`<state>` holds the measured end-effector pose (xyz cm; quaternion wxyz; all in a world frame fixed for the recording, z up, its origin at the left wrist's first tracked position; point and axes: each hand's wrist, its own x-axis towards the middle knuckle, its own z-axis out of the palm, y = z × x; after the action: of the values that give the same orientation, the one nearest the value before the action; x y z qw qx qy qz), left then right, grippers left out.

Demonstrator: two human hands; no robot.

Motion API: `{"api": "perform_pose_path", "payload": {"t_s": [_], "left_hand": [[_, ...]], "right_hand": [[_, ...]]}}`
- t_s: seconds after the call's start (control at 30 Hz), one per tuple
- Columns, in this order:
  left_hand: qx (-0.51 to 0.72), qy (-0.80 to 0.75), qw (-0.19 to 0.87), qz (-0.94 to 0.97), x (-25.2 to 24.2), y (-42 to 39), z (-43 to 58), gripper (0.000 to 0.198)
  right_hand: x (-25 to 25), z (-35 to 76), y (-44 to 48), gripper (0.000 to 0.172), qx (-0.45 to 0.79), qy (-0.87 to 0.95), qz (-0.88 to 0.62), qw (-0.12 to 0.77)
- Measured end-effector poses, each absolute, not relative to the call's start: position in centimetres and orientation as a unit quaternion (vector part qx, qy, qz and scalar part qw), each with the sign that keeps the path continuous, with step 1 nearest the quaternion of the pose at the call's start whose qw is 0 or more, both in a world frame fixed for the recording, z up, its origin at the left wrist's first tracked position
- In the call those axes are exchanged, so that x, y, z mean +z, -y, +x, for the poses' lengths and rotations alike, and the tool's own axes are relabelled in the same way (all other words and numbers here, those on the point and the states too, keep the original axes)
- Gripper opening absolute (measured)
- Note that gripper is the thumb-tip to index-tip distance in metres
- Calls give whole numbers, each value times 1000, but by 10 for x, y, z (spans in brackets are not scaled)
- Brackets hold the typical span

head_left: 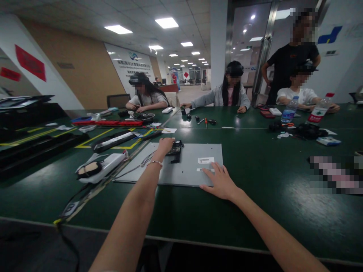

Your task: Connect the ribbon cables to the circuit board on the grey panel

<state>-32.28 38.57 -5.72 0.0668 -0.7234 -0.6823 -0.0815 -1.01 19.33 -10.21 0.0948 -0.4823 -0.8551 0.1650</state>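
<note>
A flat grey metal panel [193,153] lies on the green table before me, with white labels [205,160] on its right part. A black bracket-like part with a small circuit board [176,151] sits on the panel's upper middle. My left hand [166,145] is closed at the far left end of that black part; its fingertips are partly hidden. Thin grey cables [143,162] run leftward over the panel from beneath my left wrist. With fingers spread, my right hand [219,181] rests on the panel's near right corner, touching the lower label.
Left of the panel lies a white device with a strapped beige pad [93,169]. Behind it are black trays [113,141] and red strips [119,123]. Screwdrivers [206,122] lie beyond the panel. Bottles [290,109] stand at the right. Other people sit across the table; one person stands.
</note>
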Motion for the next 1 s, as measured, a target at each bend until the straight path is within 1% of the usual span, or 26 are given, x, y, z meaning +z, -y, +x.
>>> {"api": "perform_pose_path", "payload": {"t_s": [0.17,0.3,0.47,0.63,0.8,1.0], "left_hand": [[-43,706,62,-704,-68,-392,-327,42],[-41,678,51,-732,-70,-397,-329,46],[-14,651,12,-759,-75,-408,-331,44],[2,648,-9,-762,-77,-417,-336,45],[-7,641,-10,-767,-78,-418,-338,46],[-58,639,28,-766,-72,-409,-332,49]], "right_hand": [[-99,-10,-193,84,174,854,-482,88],[-100,-11,-194,83,168,854,-485,87],[-101,-11,-193,82,158,853,-489,93],[-97,-11,-193,85,169,854,-484,91],[-97,-11,-194,84,171,854,-483,89],[-96,-9,-195,84,182,854,-482,79]]}}
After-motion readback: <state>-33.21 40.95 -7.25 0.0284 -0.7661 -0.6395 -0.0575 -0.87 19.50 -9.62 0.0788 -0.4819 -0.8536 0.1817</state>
